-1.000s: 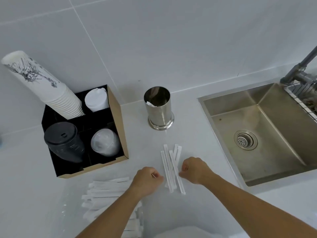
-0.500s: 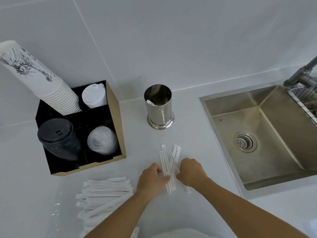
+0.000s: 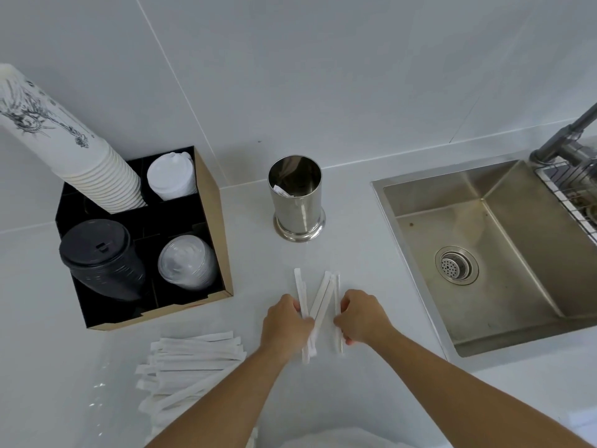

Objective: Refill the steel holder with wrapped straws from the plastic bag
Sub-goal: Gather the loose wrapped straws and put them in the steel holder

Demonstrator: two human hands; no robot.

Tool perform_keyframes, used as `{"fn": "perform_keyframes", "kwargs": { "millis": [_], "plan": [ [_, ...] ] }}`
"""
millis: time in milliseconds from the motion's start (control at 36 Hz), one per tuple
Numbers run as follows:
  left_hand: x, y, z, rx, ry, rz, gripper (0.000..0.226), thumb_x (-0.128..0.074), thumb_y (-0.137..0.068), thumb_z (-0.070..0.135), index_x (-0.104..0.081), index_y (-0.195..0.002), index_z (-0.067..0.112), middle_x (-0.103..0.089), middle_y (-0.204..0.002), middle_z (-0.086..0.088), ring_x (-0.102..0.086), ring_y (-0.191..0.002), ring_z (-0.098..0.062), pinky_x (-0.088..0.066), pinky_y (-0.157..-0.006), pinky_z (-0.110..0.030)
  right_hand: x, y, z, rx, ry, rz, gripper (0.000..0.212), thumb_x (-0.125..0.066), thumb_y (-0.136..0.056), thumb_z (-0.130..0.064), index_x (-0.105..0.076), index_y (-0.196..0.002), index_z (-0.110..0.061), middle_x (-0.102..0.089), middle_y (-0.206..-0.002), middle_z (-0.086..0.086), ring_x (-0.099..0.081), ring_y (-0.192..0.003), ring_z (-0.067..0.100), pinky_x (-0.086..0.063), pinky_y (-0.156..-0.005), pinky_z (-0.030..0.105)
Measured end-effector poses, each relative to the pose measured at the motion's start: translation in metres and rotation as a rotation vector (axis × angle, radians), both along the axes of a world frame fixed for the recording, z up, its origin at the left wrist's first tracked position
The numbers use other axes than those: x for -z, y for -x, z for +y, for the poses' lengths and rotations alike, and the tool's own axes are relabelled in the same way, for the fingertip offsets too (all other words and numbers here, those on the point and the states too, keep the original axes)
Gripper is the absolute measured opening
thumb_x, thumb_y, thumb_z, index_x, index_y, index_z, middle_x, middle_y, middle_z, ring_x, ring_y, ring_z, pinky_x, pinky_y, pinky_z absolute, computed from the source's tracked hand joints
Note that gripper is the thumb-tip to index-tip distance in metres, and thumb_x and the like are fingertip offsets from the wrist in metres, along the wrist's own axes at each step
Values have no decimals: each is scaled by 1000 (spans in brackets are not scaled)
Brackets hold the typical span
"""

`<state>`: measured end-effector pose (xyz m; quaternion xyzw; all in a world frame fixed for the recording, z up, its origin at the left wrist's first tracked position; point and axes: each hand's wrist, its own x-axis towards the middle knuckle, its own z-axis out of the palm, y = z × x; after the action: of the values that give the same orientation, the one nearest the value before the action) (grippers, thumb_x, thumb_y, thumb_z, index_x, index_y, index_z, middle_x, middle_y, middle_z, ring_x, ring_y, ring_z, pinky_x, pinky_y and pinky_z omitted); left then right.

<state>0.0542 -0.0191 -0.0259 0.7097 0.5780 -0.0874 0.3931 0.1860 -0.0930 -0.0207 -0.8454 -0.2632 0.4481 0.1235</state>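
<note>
A round steel holder (image 3: 298, 198) stands upright on the white counter near the back wall, with a scrap of white paper inside. In front of it lie several paper-wrapped straws (image 3: 319, 302), fanned apart. My left hand (image 3: 286, 324) curls its fingers round the left straws. My right hand (image 3: 361, 316) curls round the right ones. A clear plastic bag with many more wrapped straws (image 3: 190, 367) lies flat at the lower left, beside my left forearm.
A cardboard organiser (image 3: 223, 253) at the left holds stacked paper cups (image 3: 64, 147) and black, white and clear lids. A steel sink (image 3: 497, 250) with a faucet (image 3: 568, 140) and a wire rack fills the right. A white cloth shows at the bottom edge.
Both hands closed in on the loose straws from either side and took hold of them. The straws now fan out in a V shape instead of lying nearly parallel.
</note>
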Motion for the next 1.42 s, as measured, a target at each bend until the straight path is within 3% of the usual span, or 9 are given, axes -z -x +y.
{"fn": "perform_keyframes", "kwargs": {
  "millis": [167,333,472,639,806,944,1111,1278,1417],
  "plan": [
    [4,5,4,21,2,-19,15,-66,-85,19,-55,-94,16,-61,-89,2,-60,-77,-16,-40,-52,-16,5,2,6,1,3,-13,9,-65,-84,-19,-56,-87,-17,-68,-77,3,-70,-62,20,-61,-63,30],
    [3,10,7,29,13,-26,7,-61,-83,12,-58,-85,18,-63,-86,1,-61,-78,-18,-38,-52,-19,5,4,15,-12,-23,-81,27,-65,-85,-43,-51,-86,-20,-63,-76,-3,-66,-52,14,-54,-53,23],
    [2,16,10,18,20,-28,9,-60,-80,8,-59,-80,17,-60,-75,4,-58,-68,-14,-40,-51,-19,3,9,28,-55,-15,-162,43,-68,-76,-57,-50,-92,-21,-64,-85,-2,-67,-73,20,-57,-66,31],
    [2,27,20,-13,21,-29,11,-60,-77,8,-65,-85,13,-66,-79,1,-63,-73,-17,-48,-59,-24,-6,13,42,-108,48,-185,48,-74,-73,-52,-55,-98,-16,-62,-85,-1,-66,-78,21,-60,-68,35],
    [4,35,25,-29,26,-73,10,-61,-78,9,-64,-78,19,-63,-74,5,-59,-66,-10,-43,-52,-20,-6,16,53,-154,74,-162,15,-62,-78,-16,-54,-90,-14,-55,-76,0,-64,-73,24,-60,-67,34],
    [5,35,26,-44,41,-98,11,-59,-77,8,-61,-69,14,-60,-66,2,-56,-60,-13,-42,-53,-21,-9,15,55,-249,76,-179,15,-58,-74,-1,-48,-74,-13,-57,-77,4,-68,-74,29,-59,-66,32],
    [2,36,28,-66,70,-152,14,-57,-82,9,-57,-69,14,-54,-64,3,-50,-57,-10,-38,-52,-20,-15,16,56,-349,78,-234,30,-61,-72,2,-38,-64,-15,-46,-66,0,-68,-89,30,-48,-63,27],
    [-7,38,33,-54,59,-248,25,-59,-86,13,-47,-65,12,-45,-62,1,-42,-54,-10,-34,-46,-13,-19,8,47,-326,75,-194,25,-59,-73,-3,-39,-70,-17,-46,-72,-2,-53,-74,22,-37,-49,22],
    [-16,35,34,-26,59,-316,16,-62,-87,20,-61,-76,9,-59,-69,2,-53,-60,-11,-40,-52,-17,-25,0,37,-201,-75,-74,16,-59,-67,-7,-44,-72,-12,-54,-72,3,-60,-67,27,-55,-60,34]
  ]
}}
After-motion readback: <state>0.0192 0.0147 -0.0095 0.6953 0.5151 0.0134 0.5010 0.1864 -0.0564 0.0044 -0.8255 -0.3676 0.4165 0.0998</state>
